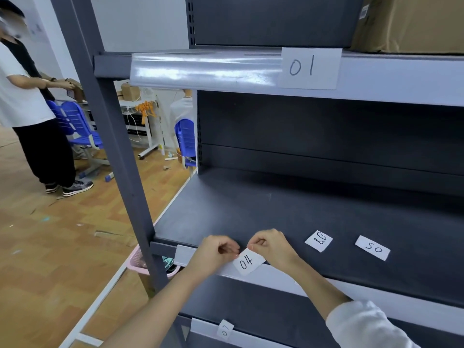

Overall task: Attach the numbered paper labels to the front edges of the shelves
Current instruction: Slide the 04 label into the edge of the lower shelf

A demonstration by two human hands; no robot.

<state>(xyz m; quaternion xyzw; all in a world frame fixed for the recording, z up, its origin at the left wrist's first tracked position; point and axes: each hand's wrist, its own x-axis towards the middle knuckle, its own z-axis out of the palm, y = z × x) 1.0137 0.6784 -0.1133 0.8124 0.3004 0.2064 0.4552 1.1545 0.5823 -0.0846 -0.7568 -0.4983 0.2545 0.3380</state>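
Note:
A white paper label marked "04" (248,261) lies tilted against the pale front edge strip (364,295) of the middle shelf. My left hand (216,252) pinches its upper left corner, and my right hand (272,247) pinches its upper right corner. Two more labels lie loose on the dark shelf board: one (319,241) just right of my right hand, another (372,247) further right. A label "01" (310,68) sits on the upper shelf's front edge. On the lower shelf's edge, a small label (225,329) shows partly.
A grey upright post (118,151) stands left of my hands. A cardboard box (411,23) rests on the top shelf. A pink basket (140,263) sits on the floor by the post. A person (32,116) stands at far left near blue chairs (75,124).

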